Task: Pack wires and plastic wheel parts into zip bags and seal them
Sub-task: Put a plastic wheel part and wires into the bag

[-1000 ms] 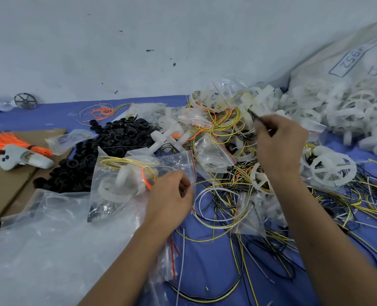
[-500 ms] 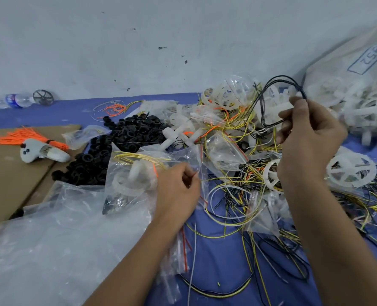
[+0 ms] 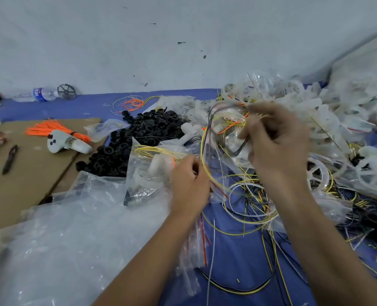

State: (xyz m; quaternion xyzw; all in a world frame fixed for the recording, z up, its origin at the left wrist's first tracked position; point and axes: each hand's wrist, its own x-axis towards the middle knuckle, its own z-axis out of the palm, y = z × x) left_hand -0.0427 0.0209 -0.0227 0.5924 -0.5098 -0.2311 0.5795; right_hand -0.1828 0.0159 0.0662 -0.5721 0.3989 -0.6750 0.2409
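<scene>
My left hand point(image 3: 188, 184) pinches the open edge of a clear zip bag point(image 3: 152, 173) that holds yellow wire and a white plastic wheel part. My right hand point(image 3: 275, 142), blurred by motion, grips a loop of black wire point(image 3: 211, 120) just right of the bag mouth, above a heap of loose yellow, black and white wires point(image 3: 249, 199). White plastic wheel parts point(image 3: 320, 175) lie piled to the right on the blue table.
A pile of black rings point(image 3: 136, 138) sits behind the bag. Large clear plastic sheets point(image 3: 68, 244) cover the near left. On brown cardboard point(image 3: 28, 184) lie orange ties point(image 3: 48, 128), a white plastic part point(image 3: 66, 143) and a pen point(image 3: 9, 159). A water bottle point(image 3: 39, 94) rests by the wall.
My right hand lifted a black wire loop out of the heap and has carried it left and down toward the bag mouth. My left hand kept hold of the bag.
</scene>
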